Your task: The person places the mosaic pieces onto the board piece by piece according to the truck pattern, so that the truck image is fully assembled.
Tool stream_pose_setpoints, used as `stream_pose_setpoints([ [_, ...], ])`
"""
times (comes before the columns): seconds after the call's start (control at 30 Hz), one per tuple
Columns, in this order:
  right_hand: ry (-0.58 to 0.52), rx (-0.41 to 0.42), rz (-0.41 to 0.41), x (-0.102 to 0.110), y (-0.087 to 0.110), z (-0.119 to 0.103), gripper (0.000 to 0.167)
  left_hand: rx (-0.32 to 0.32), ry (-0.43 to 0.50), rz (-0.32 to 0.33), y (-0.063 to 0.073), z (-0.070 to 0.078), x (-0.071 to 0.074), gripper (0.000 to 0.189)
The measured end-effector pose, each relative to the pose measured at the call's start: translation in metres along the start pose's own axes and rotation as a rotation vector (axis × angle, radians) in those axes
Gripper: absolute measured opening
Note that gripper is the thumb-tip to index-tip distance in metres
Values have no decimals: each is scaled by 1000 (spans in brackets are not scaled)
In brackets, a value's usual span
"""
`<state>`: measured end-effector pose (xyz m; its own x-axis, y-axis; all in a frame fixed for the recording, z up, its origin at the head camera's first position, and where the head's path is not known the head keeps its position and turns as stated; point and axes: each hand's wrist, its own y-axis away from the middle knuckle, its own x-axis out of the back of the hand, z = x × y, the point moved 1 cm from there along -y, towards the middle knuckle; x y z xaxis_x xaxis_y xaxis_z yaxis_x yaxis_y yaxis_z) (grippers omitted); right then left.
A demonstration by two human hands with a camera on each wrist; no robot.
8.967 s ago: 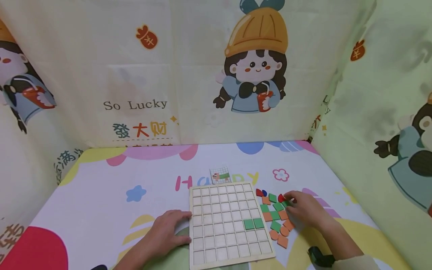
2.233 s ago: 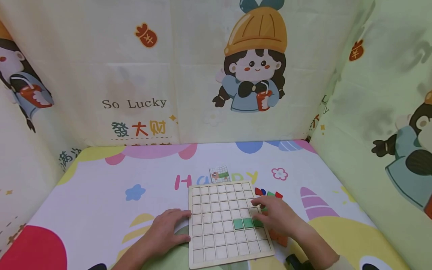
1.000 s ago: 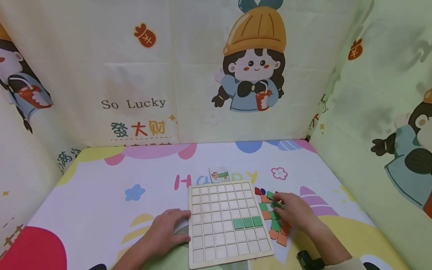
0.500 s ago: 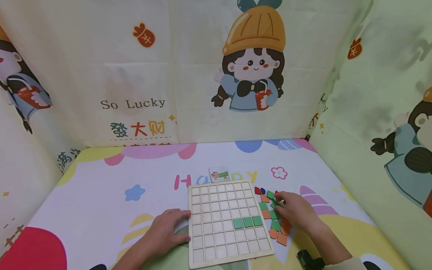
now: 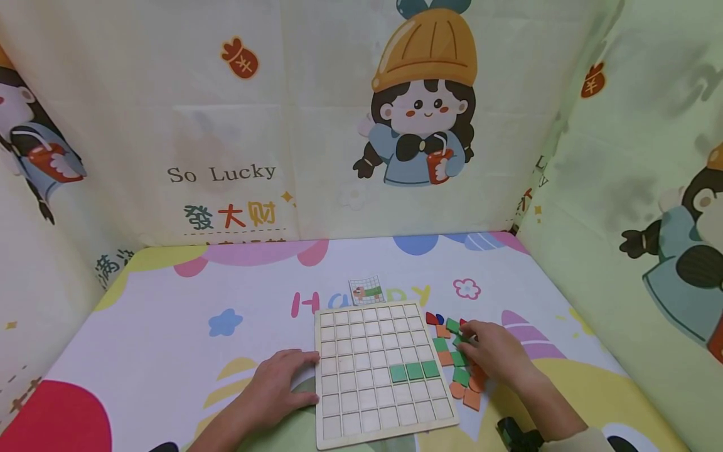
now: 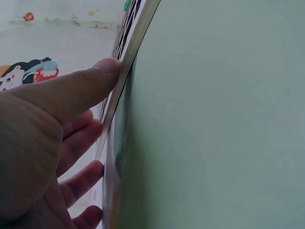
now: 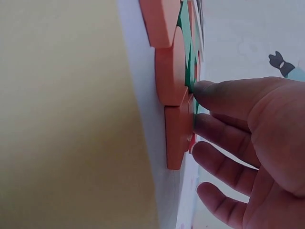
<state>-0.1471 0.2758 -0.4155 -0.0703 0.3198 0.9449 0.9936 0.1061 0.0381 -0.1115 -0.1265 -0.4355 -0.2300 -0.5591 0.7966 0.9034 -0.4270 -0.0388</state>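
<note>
A wooden grid board [image 5: 367,433] lies on the table, with three green square tiles [image 5: 415,371] in a row in its right-hand cells. My left hand [image 5: 273,384] rests at the board's left edge, fingers and thumb touching it; in the left wrist view the thumb [image 6: 90,86] lies against the board's side. To the right of the board, my right hand [image 5: 503,358] is over the loose pieces. Its thumb and index finger pinch a green square tile [image 5: 458,341], partly hidden by the fingers. Orange pieces [image 7: 174,71] lie beside those fingertips in the right wrist view.
Several loose green and orange squares, orange round pieces [image 5: 457,390], red pieces [image 5: 431,318] and a blue piece [image 5: 440,319] lie right of the board. A small pattern card [image 5: 366,291] lies behind it. Printed cloth walls [image 5: 316,125] stand behind the table.
Since the earliest frame, a third green tile has joined the row on the board. My right hand has moved from the board to the loose pieces; my left hand has stayed put.
</note>
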Motion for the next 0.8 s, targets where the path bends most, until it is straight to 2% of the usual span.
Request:
stream_pose_setpoints([
  [0.3, 2, 25, -18, 0, 0, -2, 29, 7, 1, -3, 0, 0, 0, 61],
  [0.8, 49, 32, 2, 1, 1, -1, 33, 3, -2, -11, -1, -1, 0, 61],
])
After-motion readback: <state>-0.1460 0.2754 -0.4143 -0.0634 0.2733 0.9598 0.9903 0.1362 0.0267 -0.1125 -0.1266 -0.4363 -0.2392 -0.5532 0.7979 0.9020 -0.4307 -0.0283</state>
